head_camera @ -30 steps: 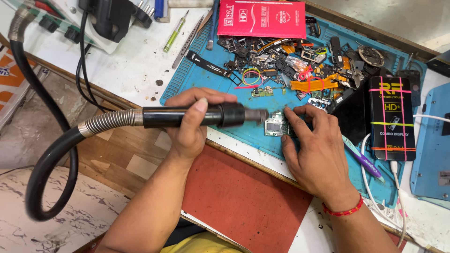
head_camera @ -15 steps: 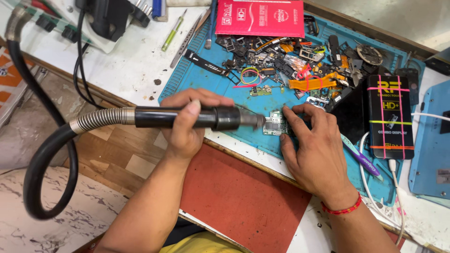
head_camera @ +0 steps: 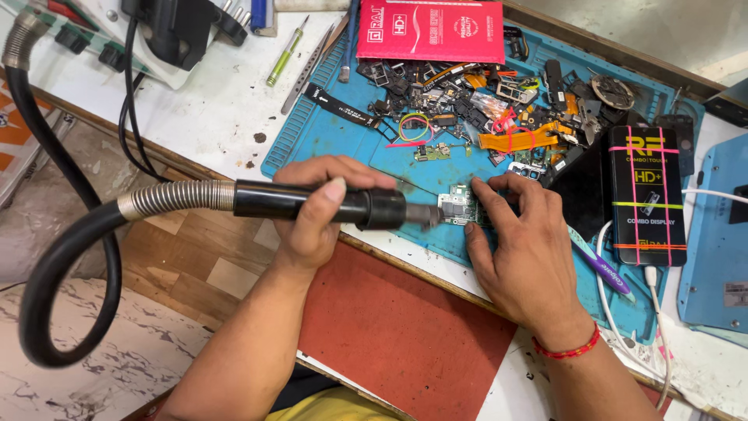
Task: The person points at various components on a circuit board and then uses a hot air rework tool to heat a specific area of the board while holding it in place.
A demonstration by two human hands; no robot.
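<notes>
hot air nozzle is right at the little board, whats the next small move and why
Probably keep the nozzle steady just off the circuit board. The left hand grips the black handle with its tip at the board's left edge, and the right hand pins the board to the blue mat, fingers close by.

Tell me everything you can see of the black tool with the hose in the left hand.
The hot-air handpiece is a black cylinder lying almost level over the bench edge, gripped around its middle by the left hand. Its metal nozzle meets the small circuit board, which the right hand steadies on the blue mat. A ribbed metal sleeve joins a black hose looping down and back up.
</notes>
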